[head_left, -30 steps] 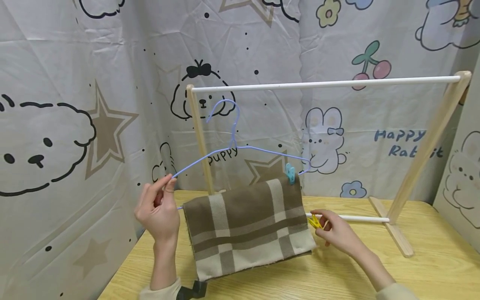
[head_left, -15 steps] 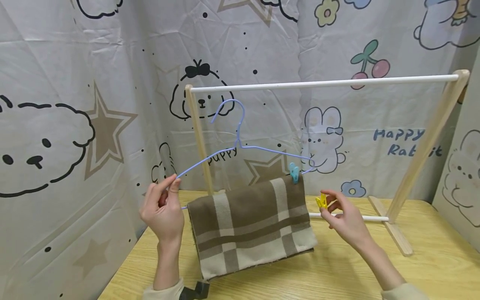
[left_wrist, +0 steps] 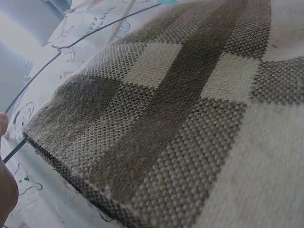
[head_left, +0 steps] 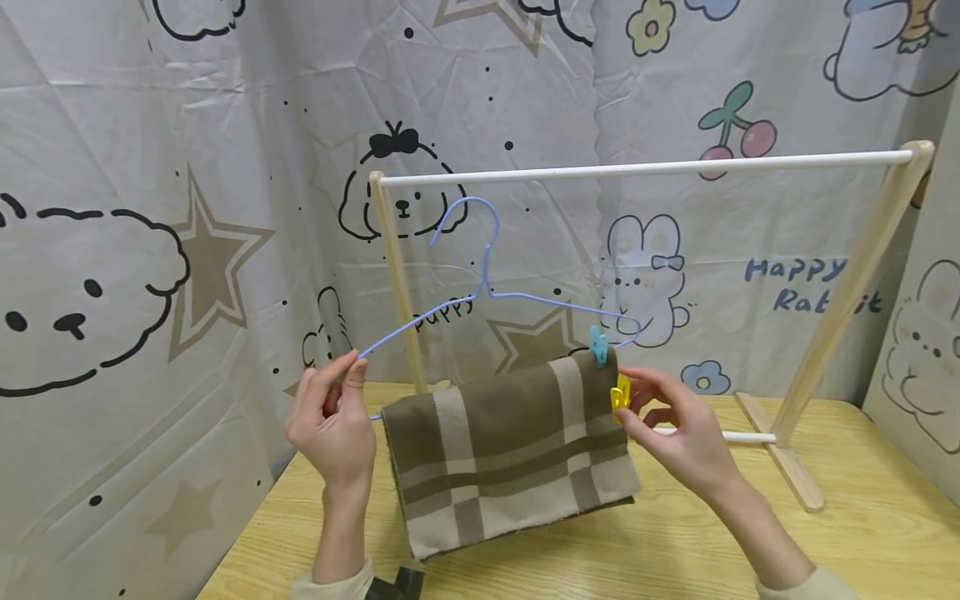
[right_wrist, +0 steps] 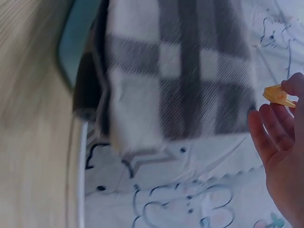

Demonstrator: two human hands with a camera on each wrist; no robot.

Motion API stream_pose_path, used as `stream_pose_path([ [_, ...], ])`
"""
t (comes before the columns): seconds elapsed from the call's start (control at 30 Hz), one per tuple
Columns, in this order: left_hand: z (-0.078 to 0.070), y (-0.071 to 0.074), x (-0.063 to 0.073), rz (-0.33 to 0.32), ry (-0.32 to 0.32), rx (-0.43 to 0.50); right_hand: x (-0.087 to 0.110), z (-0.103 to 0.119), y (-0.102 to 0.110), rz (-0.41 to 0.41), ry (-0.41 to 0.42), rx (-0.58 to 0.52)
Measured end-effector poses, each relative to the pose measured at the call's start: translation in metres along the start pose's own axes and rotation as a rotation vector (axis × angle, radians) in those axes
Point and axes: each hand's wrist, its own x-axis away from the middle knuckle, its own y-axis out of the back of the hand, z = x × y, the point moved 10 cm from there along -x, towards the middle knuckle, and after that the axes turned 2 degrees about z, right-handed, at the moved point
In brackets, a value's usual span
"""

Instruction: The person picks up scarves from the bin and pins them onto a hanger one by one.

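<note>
A purple wire hanger [head_left: 525, 297] is held up in the head view, pinched near its left end by my left hand [head_left: 336, 425]. Over its lower bar hangs a folded brown and cream checked cloth [head_left: 510, 450], which fills most of the left wrist view. A light blue clothespin [head_left: 597, 346] grips the cloth's top right corner. Just right of that corner, my right hand [head_left: 686, 433] pinches a yellow clothespin [head_left: 620, 398] between thumb and fingers. The right wrist view shows this yellow clothespin [right_wrist: 279, 96] close to the cloth's edge; whether they touch I cannot tell.
Behind the cloth stands a rack with wooden side posts [head_left: 851, 304] and a white top rail [head_left: 645, 170]; its lower white rail runs behind my right hand. The wooden table [head_left: 750, 550] lies below. A printed curtain [head_left: 300, 125] closes off the back and left.
My right hand has risen with the yellow clothespin, then come left toward the cloth's upper right corner. My left hand, the hanger and the cloth have shifted slightly right.
</note>
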Motion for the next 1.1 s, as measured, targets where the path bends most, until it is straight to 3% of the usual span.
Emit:
stream_pose_path([
  [0.33, -0.003, 0.003, 0.0, -0.048, 0.004, 0.012, -0.027, 0.035, -0.023, 0.042, 0.124, -0.073],
  [0.83, -0.004, 0.009, -0.002, -0.088, 0.05, 0.017, -0.05, 0.08, -0.039, 0.013, 0.324, -0.126],
  [1.1, -0.011, 0.009, -0.003, -0.096, 0.065, 0.035, -0.06, 0.094, -0.046, 0.019, 0.333, -0.175],
])
